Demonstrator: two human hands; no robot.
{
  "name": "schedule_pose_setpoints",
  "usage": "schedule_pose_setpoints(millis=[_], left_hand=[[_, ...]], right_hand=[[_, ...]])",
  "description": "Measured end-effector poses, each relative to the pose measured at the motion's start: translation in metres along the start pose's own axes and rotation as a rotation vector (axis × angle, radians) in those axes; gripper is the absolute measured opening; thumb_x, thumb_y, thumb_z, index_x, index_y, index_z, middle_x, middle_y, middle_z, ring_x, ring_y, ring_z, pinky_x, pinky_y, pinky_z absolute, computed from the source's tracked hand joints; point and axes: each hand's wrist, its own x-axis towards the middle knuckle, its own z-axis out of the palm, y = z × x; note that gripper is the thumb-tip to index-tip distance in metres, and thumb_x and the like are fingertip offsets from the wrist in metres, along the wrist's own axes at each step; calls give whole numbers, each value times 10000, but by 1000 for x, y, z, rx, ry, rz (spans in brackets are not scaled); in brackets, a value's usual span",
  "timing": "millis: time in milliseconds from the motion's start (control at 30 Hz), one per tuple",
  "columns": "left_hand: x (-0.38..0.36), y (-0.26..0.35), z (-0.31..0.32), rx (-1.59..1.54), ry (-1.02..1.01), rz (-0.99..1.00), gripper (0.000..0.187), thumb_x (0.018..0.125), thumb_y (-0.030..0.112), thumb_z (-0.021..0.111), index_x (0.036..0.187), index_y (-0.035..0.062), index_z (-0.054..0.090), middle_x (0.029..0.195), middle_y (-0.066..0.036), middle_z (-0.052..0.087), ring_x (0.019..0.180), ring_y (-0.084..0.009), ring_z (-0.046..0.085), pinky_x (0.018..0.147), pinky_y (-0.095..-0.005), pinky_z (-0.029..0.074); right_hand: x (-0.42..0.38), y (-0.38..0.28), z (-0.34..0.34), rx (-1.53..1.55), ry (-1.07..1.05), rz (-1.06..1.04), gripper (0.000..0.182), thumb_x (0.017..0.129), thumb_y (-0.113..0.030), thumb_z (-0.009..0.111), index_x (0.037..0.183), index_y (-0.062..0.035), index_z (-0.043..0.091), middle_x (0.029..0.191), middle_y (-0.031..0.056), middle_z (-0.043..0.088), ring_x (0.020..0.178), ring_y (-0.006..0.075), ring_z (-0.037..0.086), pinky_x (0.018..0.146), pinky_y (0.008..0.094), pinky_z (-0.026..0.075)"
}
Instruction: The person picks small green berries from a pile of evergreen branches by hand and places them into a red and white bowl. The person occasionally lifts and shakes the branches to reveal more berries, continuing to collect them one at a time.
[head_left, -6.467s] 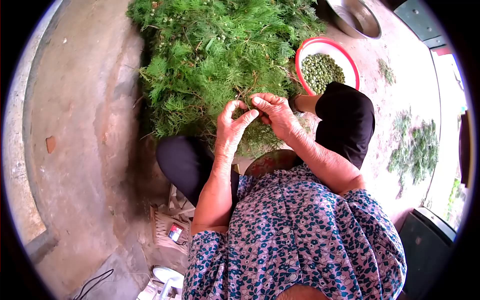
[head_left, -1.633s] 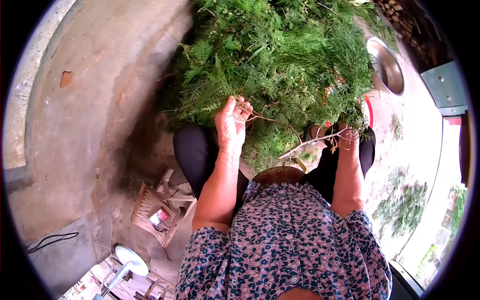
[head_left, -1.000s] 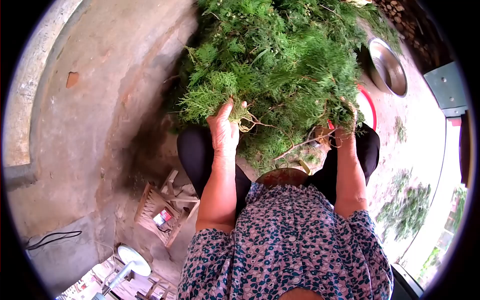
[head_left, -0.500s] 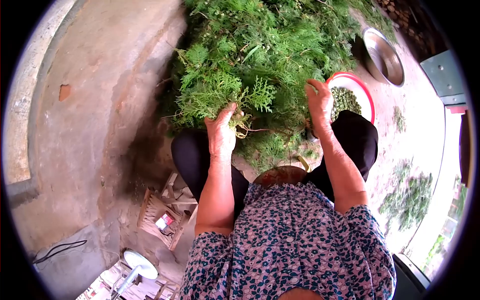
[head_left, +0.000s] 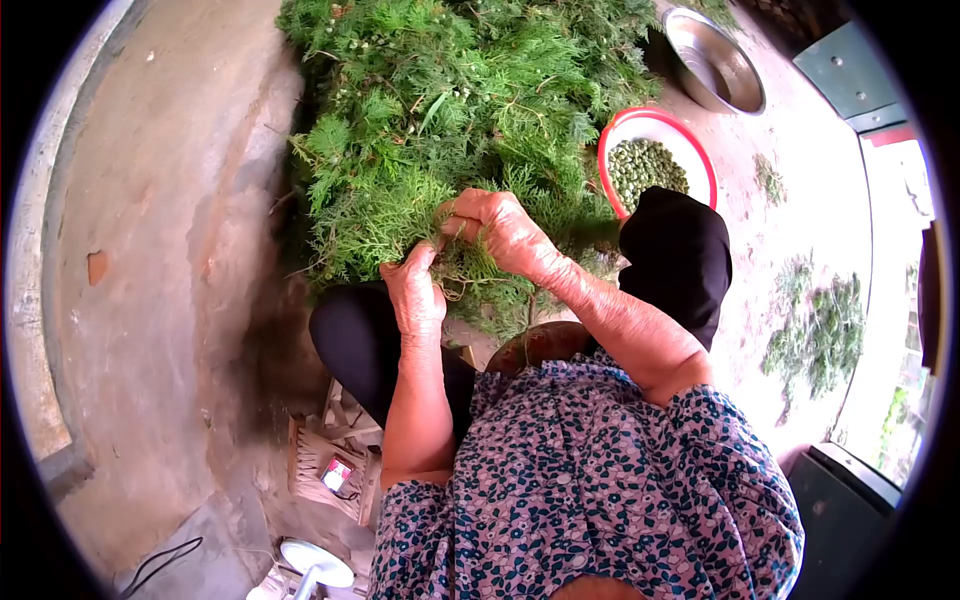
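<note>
My left hand (head_left: 413, 288) is closed around the stem end of a green conifer sprig (head_left: 462, 268), just above my left knee. Against it, my right hand (head_left: 508, 238) has its fingers bent in a pinch at the sprig, close to my left thumb. Whatever sits between the right fingertips is too small and hidden to make out. Beyond both hands spreads a large heap of cut conifer branches (head_left: 440, 120). A white basin with a red rim (head_left: 709, 165), right of the heap, holds many small green cones (head_left: 645, 172).
A metal bowl (head_left: 712, 60) lies behind the red-rimmed basin. Loose green sprigs (head_left: 818, 325) are scattered on the floor at right. Left stands a bare wall (head_left: 150, 200). Beside my left leg is a wooden stool (head_left: 310, 460) with a small box on it.
My right hand has moved left from near the basin to my left hand and now pinches at the sprig. The whole view has shifted slightly.
</note>
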Motion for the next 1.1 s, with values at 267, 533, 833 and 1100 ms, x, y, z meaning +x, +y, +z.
schedule_pose_setpoints(millis=[267, 533, 833, 1100], left_hand=[[1, -9, 8, 35, 129, -23, 269, 683, 53, 621, 933, -27, 560, 934, -77, 579, 830, -162, 536, 748, -311, 436], [16, -18, -25, -137, 316, -227, 193, 798, 190, 506, 935, 65, 556, 850, -28, 537, 777, -157, 496, 683, -328, 421], [20, -25, -37, -453, 152, -401, 154, 844, 138, 396, 887, 66, 526, 735, -36, 517, 669, -161, 465, 675, -343, 392], [5, -15, -25, -653, 49, -524, 186, 845, 155, 378, 925, 34, 495, 689, -34, 457, 605, -159, 385, 591, -322, 367]], right_hand=[[-14, 7, 1, -153, 271, -52, 211, 739, -37, 620, 944, -11, 582, 850, 117, 578, 768, 252, 574, 669, 322, 472], [-51, 87, -108, 1196, 865, 329, 195, 871, -95, 461, 954, 81, 477, 820, 154, 573, 771, 196, 577, 669, 296, 503], [-95, 137, 22, 899, 370, 1051, 249, 862, -175, 502, 992, 35, 534, 902, 155, 599, 828, 253, 590, 790, 390, 482], [-98, 153, 89, 506, 168, 1241, 400, 794, -292, 619, 1037, 16, 541, 669, 58, 532, 623, 151, 507, 512, 334, 401]])
